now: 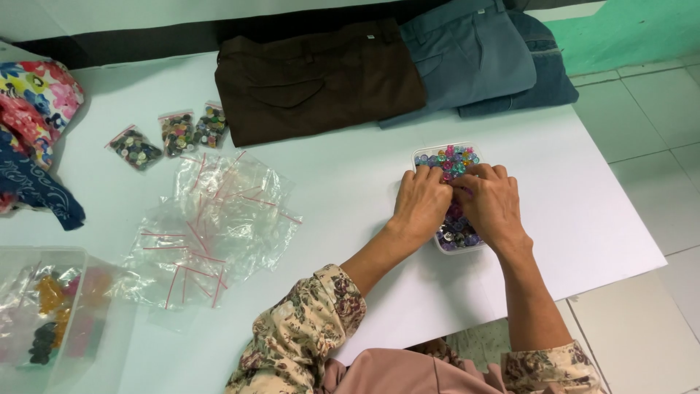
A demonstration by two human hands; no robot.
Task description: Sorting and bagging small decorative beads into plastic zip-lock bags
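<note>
Near the right edge of the white table [583,219], the left hand [421,206] and right hand [493,204] lay side by side, fingers curled into the buttons [448,160] in a clear tub [437,244], while empty bags [211,233] lay left and folded trousers [313,80] farther.

wearer in my feed: wearing a beige blouse with a dark floral print | sleeves [310,332] sitting pushed up past both forearms | plain dusty-pink cloth [408,373] showing below at the chest | hands [458,203] wearing no gloves
</note>
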